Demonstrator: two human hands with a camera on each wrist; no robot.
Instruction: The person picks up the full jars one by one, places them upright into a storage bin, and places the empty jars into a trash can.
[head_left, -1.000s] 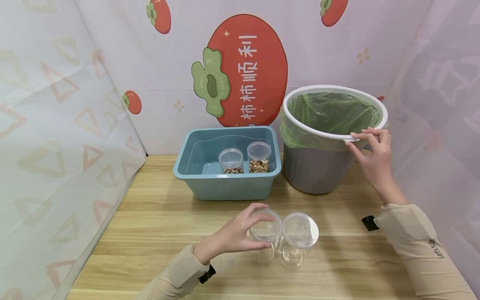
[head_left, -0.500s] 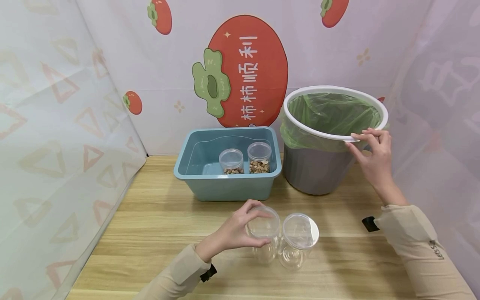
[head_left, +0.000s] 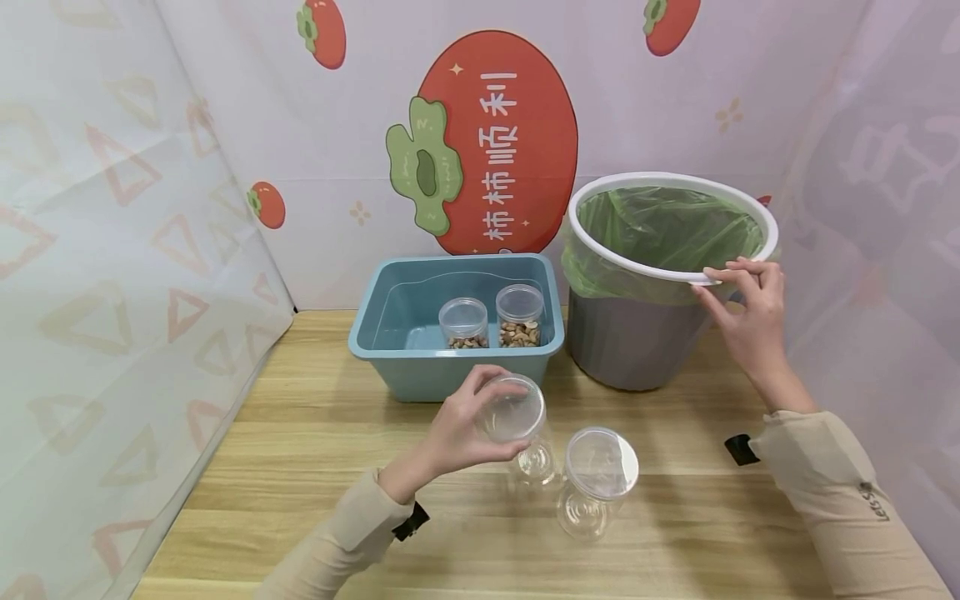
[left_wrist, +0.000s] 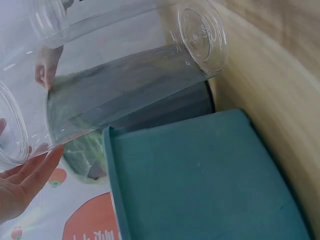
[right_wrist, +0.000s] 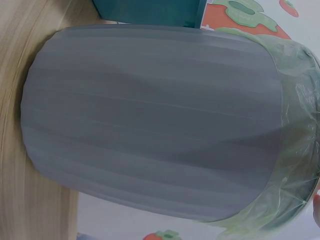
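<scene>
My left hand (head_left: 450,427) grips a clear empty plastic jar (head_left: 534,461) around its lid, thumb on the near side and fingers on the far side. In the left wrist view the jar's see-through wall (left_wrist: 125,75) stretches from the fingers to its ringed base, above the wood. A second clear jar (head_left: 596,479) with a lid stands upright on the table, right of the held one. My right hand (head_left: 753,321) pinches the white rim (head_left: 652,271) of a grey trash bin (head_left: 626,342) lined with a green bag (head_left: 667,229).
Behind the left hand stands a blue plastic basin (head_left: 450,379). Inside it are two lidded jars of nuts, a left jar (head_left: 463,321) and a right jar (head_left: 519,317). Patterned cloth walls (head_left: 150,275) enclose the wooden table (head_left: 300,467) at the back and sides.
The left hand has lifted the jar and carried it left and toward the basin, away from the second jar. My right hand stays on the bin's rim.
</scene>
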